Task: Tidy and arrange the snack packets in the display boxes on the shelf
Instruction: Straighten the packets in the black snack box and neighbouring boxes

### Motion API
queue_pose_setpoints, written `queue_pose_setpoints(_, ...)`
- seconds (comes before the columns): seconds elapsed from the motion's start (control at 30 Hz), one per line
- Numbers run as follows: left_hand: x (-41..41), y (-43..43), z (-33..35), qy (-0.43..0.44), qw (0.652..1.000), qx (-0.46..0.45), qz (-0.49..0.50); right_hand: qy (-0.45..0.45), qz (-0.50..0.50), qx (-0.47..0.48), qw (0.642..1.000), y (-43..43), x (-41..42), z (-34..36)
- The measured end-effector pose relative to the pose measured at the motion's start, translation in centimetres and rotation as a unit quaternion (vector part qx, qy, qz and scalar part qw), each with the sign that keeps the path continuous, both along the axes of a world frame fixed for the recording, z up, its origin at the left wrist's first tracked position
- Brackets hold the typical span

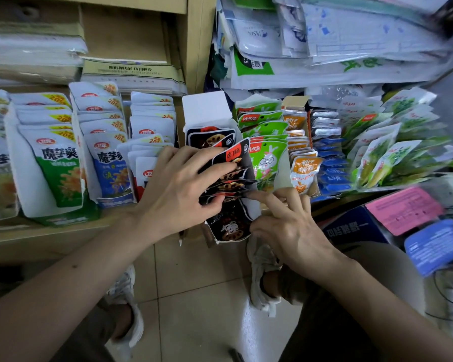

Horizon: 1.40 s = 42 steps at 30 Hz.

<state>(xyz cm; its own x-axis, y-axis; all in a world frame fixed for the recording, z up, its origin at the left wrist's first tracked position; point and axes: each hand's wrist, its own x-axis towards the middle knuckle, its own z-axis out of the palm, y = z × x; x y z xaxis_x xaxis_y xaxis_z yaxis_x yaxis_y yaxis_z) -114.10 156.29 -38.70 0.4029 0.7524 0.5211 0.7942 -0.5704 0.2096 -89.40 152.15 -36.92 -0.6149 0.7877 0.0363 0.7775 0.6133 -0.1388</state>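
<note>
In the middle of the shelf (37, 237), in a narrow white display box (207, 108), the black packets (229, 155) stand fanned and crooked. The left hand (178, 189) grips the fan, its fingers (215, 168) curled over the top edges. The right hand (290, 226) holds nothing; its straight index finger touches the near right corner of the fan. To do this well, I think one should press the packets together, level their tops, then slide them back upright. The packets are glossy, thin and probably slippery. The box is ragged cardboard, so push gently.
</note>
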Motion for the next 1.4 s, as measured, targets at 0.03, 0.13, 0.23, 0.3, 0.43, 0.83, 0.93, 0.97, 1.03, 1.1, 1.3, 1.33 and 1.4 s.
queue_pose_setpoints(0.03, 0.0, 0.0, 0.0, 0.000, 1.000, -0.001, -0.001, 0.000, 0.002, -0.001, 1.000, 0.1, 0.1, 0.0)
queue_pose_setpoints(0.13, 0.0, 0.0, 0.0, 0.000, 1.000, -0.001, -0.004, 0.008, 0.008, -0.002, 1.000, 0.2, 0.2, 0.0)
queue_pose_setpoints(0.23, -0.1, -0.1, -0.1, -0.002, 1.000, 0.002, -0.007, -0.024, -0.002, -0.010, 1.000, 0.0, 0.4, -0.6)
queue_pose_setpoints(0.3, -0.1, 0.0, 0.0, -0.002, 1.000, 0.002, -0.007, -0.049, 0.000, -0.004, 0.999, 0.2, 0.6, -1.2)
queue_pose_setpoints(0.43, -0.1, -0.1, -0.1, -0.005, 1.000, 0.004, -0.006, -0.001, 0.011, -0.007, 1.000, 0.9, 0.4, -1.7)
queue_pose_setpoints(0.83, -0.7, -0.1, 0.0, -0.020, 0.999, -0.027, -0.035, 0.290, -0.083, -0.131, 0.944, 2.0, 1.3, 0.2)
queue_pose_setpoints(0.93, -1.1, -0.2, 0.6, -0.034, 0.996, -0.065, -0.059, 0.261, -0.110, -0.028, 0.958, 2.1, 0.2, -0.4)
queue_pose_setpoints(0.97, -1.2, -0.2, 0.8, -0.043, 0.994, -0.077, -0.065, 0.264, -0.126, -0.004, 0.956, 2.2, -0.3, -0.7)
queue_pose_setpoints(1.03, -1.1, -0.5, 1.1, -0.047, 0.993, -0.085, -0.069, 0.280, -0.151, 0.025, 0.948, 2.6, -1.2, -1.1)
queue_pose_setpoints(1.1, -0.8, -0.7, 1.0, -0.022, 0.995, -0.076, -0.055, 0.291, -0.167, 0.046, 0.941, 3.0, -2.0, -1.3)
queue_pose_setpoints(1.3, -0.2, 0.0, 0.1, -0.018, 0.999, -0.030, -0.002, 0.322, -0.198, 0.107, 0.920, 1.6, -2.7, -1.2)
queue_pose_setpoints(1.33, -0.1, -0.1, 0.0, -0.023, 0.999, -0.022, -0.001, 0.326, -0.174, 0.118, 0.922, 0.9, -2.4, -1.0)
queue_pose_setpoints(1.4, 0.0, -0.3, -0.3, -0.037, 0.999, -0.013, 0.003, 0.280, -0.072, 0.083, 0.954, -0.6, -1.8, -0.9)
